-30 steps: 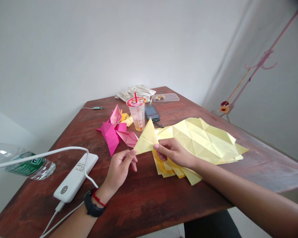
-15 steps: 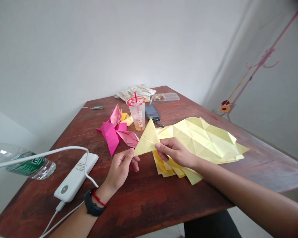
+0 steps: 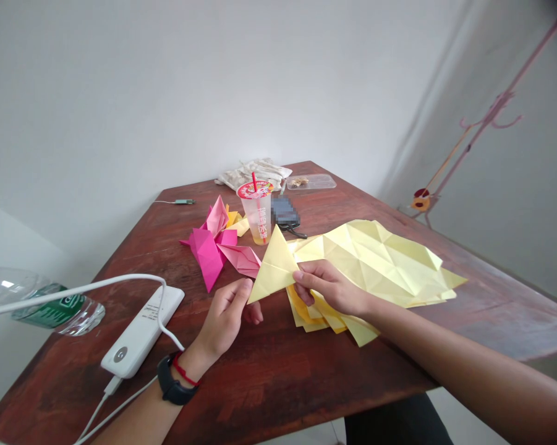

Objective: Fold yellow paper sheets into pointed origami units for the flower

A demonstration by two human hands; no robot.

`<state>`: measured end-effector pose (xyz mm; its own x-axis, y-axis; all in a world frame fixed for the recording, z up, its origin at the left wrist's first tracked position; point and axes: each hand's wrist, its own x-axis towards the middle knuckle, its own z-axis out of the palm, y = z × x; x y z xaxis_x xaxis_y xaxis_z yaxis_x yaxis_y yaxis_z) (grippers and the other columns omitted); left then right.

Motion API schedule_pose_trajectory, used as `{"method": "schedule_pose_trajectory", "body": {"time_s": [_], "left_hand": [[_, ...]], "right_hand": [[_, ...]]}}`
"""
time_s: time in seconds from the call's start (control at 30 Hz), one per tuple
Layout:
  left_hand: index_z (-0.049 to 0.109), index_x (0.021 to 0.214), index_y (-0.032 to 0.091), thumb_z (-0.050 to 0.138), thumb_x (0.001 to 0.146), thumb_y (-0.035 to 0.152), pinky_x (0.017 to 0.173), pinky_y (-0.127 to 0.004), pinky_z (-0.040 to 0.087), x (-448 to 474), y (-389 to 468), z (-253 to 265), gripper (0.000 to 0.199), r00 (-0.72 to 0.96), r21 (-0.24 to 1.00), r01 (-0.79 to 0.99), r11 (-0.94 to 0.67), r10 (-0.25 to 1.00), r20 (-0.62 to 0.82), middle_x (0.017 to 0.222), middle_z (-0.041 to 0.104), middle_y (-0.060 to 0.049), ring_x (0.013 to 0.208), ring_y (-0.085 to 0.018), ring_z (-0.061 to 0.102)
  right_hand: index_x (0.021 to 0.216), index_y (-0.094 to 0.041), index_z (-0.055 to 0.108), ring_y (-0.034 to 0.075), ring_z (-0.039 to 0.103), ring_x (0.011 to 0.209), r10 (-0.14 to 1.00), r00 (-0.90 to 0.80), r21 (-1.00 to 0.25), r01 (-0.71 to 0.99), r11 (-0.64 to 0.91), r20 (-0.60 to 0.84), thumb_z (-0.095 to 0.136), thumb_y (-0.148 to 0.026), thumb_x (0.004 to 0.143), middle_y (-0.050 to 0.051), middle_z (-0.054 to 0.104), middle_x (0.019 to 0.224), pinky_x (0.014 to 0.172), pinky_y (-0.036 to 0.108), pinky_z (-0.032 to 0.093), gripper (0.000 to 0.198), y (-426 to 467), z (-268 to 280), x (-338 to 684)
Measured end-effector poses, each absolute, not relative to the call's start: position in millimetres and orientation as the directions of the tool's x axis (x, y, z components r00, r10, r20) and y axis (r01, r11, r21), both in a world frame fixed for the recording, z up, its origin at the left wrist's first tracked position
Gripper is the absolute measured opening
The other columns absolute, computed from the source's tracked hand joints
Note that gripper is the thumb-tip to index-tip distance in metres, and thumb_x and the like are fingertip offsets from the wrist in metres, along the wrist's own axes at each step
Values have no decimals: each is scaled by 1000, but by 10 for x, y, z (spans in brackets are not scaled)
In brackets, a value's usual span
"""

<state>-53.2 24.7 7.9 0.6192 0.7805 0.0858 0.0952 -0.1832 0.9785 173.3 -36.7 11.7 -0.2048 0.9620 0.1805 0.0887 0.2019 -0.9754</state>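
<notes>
Between my two hands, above the table, is a pale yellow sheet of paper folded into a triangle (image 3: 274, 266), its tip pointing up and away from me. My left hand (image 3: 228, 312) pinches the lower left corner between thumb and fingers. The right corner is gripped by my right hand (image 3: 327, 285), thumb on top and fingers curled beneath. Just right of it lies a pile of creased pale yellow paper (image 3: 366, 256), with deeper yellow sheets (image 3: 322, 318) sticking out below. Folded pink and magenta paper pieces (image 3: 208, 250) lie beyond my left hand.
A plastic drink cup (image 3: 256, 213) with a red straw stands behind the folded paper. A dark device (image 3: 285, 211) lies beside it. On the left are a white power bank (image 3: 141, 334) with cables and a water bottle (image 3: 51, 303). A clear tray (image 3: 318, 181) sits far back.
The folded triangle has tilted slightly, its tip shifting left and its left corner dropping a little. Both hands keep their hold on it.
</notes>
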Motion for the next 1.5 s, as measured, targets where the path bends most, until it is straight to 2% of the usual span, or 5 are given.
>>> {"method": "schedule_pose_trajectory", "body": {"time_s": [0.4,0.57,0.8,1.13,1.5], "left_hand": [[61,82,15,48,98,44,55,-24,48,-539,246,64,36,683,991,38,-128,728,68,61,65,-2,55,-15,60],[61,99,13,53,96,43,56,-24,49,-546,242,69,31,702,997,-4,-82,710,61,63,67,-2,54,-14,60],[59,106,15,61,91,44,53,-24,48,-547,225,76,33,724,999,-47,-7,689,39,74,68,-3,56,-15,62],[67,109,15,70,85,46,69,-25,49,-556,233,84,39,732,996,-15,-83,678,68,98,73,-9,79,-20,66],[70,103,14,72,84,36,68,-25,49,-549,220,83,29,729,996,4,-95,682,62,86,74,-7,73,-18,64]], "right_hand": [[60,-17,53,12,48,52,952,-244,-971,104,216,185,51,-59,95,1,55,55,55,26,40,55,-371,127,1737],[61,-16,54,13,51,53,944,-284,-974,96,204,170,51,-55,97,1,55,55,56,26,41,53,-375,145,1742],[60,-16,54,12,51,51,928,-341,-979,79,190,153,51,-51,98,1,56,54,55,25,40,52,-383,157,1731],[61,-15,56,11,49,53,887,-457,-980,138,140,62,51,-54,97,1,56,57,54,24,37,54,-395,144,1735],[63,-15,56,11,50,53,909,-414,-977,172,129,47,52,-58,95,1,58,58,53,23,39,54,-394,127,1704]]}}
